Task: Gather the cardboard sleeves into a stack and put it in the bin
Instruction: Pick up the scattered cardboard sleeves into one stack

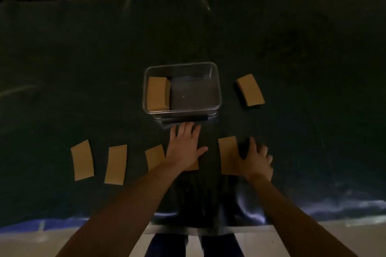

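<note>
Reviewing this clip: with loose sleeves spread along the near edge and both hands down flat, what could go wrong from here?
1. The left hand lies over a sleeve near the clear bin; reaching forward could nudge the bin.
2. The right hand presses flat on the near-right sleeve; flat card on cloth may slide rather than lift.
3. The far-right sleeve sits apart beside the bin and could be missed.
</note>
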### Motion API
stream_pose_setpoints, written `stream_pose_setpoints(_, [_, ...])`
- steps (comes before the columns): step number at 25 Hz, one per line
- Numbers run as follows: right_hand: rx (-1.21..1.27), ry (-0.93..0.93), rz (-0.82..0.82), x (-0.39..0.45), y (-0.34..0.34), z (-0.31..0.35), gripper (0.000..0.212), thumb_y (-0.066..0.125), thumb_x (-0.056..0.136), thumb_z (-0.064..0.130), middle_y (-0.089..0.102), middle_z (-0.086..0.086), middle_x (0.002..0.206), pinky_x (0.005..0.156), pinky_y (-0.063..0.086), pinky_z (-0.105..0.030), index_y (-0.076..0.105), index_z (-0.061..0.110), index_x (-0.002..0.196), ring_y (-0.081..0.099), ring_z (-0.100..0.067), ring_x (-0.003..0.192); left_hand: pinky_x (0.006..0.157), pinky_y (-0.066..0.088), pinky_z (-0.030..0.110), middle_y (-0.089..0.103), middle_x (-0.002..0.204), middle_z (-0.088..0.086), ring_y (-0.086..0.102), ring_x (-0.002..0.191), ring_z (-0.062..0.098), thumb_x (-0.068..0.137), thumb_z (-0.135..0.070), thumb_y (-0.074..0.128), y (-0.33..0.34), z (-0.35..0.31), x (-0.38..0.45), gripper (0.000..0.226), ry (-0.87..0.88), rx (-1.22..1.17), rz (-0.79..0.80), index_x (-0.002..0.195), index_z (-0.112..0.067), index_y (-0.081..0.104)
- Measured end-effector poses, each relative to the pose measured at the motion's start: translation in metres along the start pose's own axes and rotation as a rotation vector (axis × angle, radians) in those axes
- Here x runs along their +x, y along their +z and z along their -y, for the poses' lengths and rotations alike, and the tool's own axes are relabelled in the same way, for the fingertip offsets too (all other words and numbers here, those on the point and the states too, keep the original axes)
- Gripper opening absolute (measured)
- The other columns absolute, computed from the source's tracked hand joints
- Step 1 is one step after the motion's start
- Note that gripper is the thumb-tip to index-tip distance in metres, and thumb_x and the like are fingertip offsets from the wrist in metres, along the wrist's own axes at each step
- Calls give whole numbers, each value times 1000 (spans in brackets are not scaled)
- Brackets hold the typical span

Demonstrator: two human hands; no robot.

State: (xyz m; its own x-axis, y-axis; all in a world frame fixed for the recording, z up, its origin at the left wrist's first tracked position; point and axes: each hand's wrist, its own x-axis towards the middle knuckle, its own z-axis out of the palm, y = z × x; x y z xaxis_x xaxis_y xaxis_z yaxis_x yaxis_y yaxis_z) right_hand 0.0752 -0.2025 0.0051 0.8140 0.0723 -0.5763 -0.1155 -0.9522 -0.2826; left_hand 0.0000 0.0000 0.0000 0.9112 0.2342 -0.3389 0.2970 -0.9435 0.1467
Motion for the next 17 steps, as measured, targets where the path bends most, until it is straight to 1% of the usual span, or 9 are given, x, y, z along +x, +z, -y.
stream_pose_setpoints(2, [-45, 3, -42, 5, 8, 4, 79, 51, 89, 58, 24, -13, 151, 101, 40, -56, 15, 31, 154, 35, -40, 130, 119, 15, 56, 25, 155, 9, 20, 146, 28, 86, -65, 50, 11, 1, 9, 86, -79, -23, 11, 152, -19, 21])
stream_pose_setpoints(3, [-40, -7, -39, 6, 12, 5, 78, 52, 89, 57, 24, -13, 149, 99, 42, -55, 15, 30, 154, 37, -39, 130, 119, 17, 55, 25, 155, 10, 21, 145, 28, 85, -65, 51, 16, 2, 13, 87, -88, -10, 18, 152, -18, 21])
stream_pose_setpoints(5, [4, -61, -33, 8, 18, 4, 74, 52, 91, 51, 27, -11, 146, 95, 47, -53, 18, 30, 153, 45, -38, 125, 117, 22, 52, 27, 152, 10, 26, 142, 29, 83, -65, 54, 23, 4, 17, 87, -79, -4, -8, 150, -17, 25])
stream_pose_setpoints(7, [41, -70, -47, 10, 20, 6, 69, 53, 93, 45, 31, -11, 142, 92, 49, -53, 22, 28, 152, 49, -38, 120, 114, 27, 50, 30, 149, 9, 31, 139, 28, 82, -64, 57, 22, 3, 19, 86, -61, -5, -36, 148, -17, 30])
stream_pose_setpoints(9, [61, -52, -40, 9, 25, 7, 67, 54, 92, 39, 33, -11, 141, 92, 49, -52, 26, 27, 151, 48, -38, 122, 112, 31, 48, 34, 146, 9, 35, 136, 28, 83, -61, 58, 23, 1, 19, 82, -46, -6, -40, 147, -16, 33])
stream_pose_setpoints(11, [80, -48, -21, 3, 30, 10, 70, 58, 90, 38, 32, -10, 142, 91, 47, -51, 26, 27, 151, 45, -36, 125, 111, 33, 47, 35, 145, 9, 37, 134, 28, 86, -58, 57, 21, -2, 15, 77, -34, -5, -31, 147, -16, 34])
stream_pose_setpoints(14, [47, -52, -13, -3, 33, 12, 76, 63, 87, 41, 28, -8, 143, 88, 49, -49, 25, 29, 151, 46, -34, 124, 113, 29, 48, 31, 150, 8, 33, 138, 28, 88, -58, 54, 23, 2, 5, 78, -10, -27, 11, 150, -18, 30])
stream_pose_setpoints(17, [41, -88, -18, -4, 32, 16, 69, 65, 88, 31, 32, -10, 143, 86, 51, -47, 30, 23, 147, 53, -35, 118, 117, 21, 48, 24, 155, 7, 26, 143, 27, 85, -57, 59, 26, 10, -7, 81, -56, -83, 40, 151, -20, 27])
